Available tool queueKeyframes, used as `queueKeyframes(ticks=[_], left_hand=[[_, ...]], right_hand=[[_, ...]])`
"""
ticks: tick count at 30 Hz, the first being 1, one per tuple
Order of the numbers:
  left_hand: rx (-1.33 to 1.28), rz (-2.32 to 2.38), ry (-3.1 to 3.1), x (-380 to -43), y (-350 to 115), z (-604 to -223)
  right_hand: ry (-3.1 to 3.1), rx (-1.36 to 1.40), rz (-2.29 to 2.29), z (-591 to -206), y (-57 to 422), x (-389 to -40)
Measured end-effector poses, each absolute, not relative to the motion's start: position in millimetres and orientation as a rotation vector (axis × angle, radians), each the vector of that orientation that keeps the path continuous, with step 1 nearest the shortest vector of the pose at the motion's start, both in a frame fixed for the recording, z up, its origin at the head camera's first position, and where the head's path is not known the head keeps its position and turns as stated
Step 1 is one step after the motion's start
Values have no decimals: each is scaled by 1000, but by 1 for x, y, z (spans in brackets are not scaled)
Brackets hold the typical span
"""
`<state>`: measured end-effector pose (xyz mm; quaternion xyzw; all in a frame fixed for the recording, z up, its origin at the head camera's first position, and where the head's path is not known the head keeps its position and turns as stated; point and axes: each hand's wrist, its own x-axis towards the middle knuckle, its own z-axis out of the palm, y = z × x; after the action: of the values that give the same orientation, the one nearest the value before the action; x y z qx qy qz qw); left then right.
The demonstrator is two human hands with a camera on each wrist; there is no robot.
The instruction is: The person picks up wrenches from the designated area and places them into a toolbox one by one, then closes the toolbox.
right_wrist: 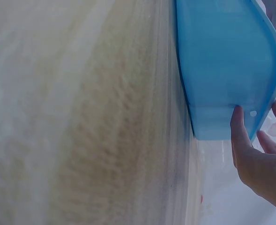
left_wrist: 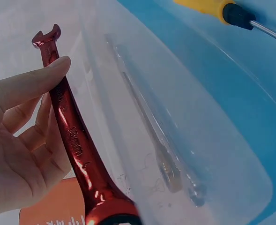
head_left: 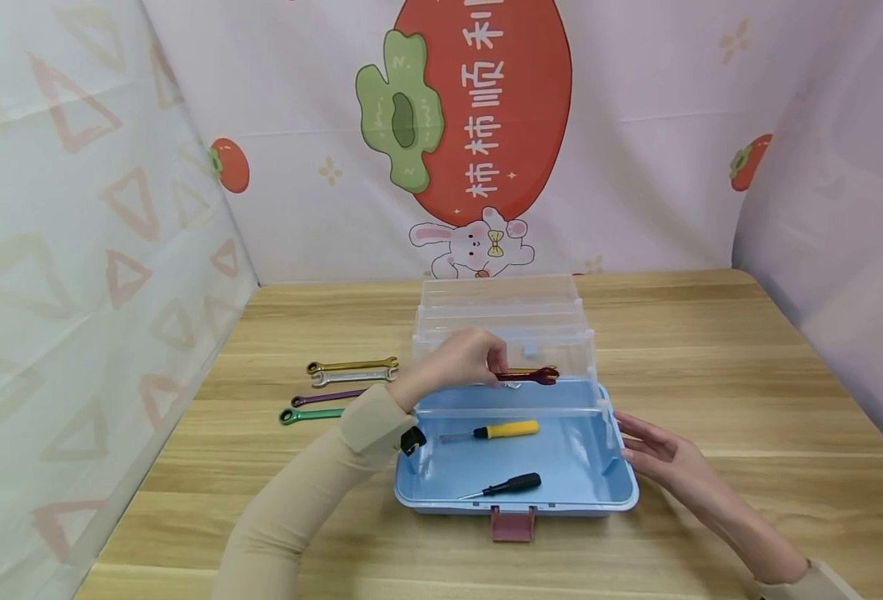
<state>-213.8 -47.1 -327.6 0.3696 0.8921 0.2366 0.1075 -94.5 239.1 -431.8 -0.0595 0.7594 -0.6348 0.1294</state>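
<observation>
In the head view my left hand (head_left: 471, 357) pinches a red combination wrench (head_left: 537, 377) over the clear tray (head_left: 501, 412) of a blue toolbox (head_left: 576, 479). The left wrist view shows the thumb laid across the shank below the wrench's open end, with "13mm" stamped on it. Two more wrenches, one a gold wrench (left_wrist: 168, 171), lie in the see-through tray. My right hand (head_left: 659, 454) touches the toolbox's right outer wall, fingertips at the wall and rim. Inside the box lie a yellow screwdriver (head_left: 512, 428) and a black screwdriver (head_left: 522, 482).
Left of the box, a gold wrench (head_left: 351, 365), a silver wrench (head_left: 355, 377), a purple wrench (head_left: 329, 398) and a green wrench (head_left: 314, 415) lie on the wooden table (head_left: 209, 492). The box's clear lid (head_left: 497, 292) stands raised behind; a pink latch (head_left: 512, 525) hangs in front.
</observation>
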Motion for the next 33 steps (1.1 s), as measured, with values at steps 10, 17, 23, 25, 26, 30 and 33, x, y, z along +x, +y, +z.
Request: queueKeyframes(ticks=[10,17,23,25,26,30,33], left_hand=[[1045,670,2591,-215,-31,-332],[1005,660,2581,-216,-24,-339],[981,643,2561,-218,-20,-342],[978,630,2559,-218,-19,-342],[974,624,2556,-219,-18,-343],[954,601,2545,-220,-15,-345],[936,586,2537,-221,-13,-347]], right_hand=[[2216,-156,-1832,-432,239,-95],[2218,-138,-1825,-432,238,-95],[2216,-150,-1839,-432,239,-95],[2217,-155,-1842,-432,239,-95],[2218,-155,-1842,-432,238,-95],[2221,-148,-1840,-432,238,-95],[2220,-142,-1838,-432,238,-95]])
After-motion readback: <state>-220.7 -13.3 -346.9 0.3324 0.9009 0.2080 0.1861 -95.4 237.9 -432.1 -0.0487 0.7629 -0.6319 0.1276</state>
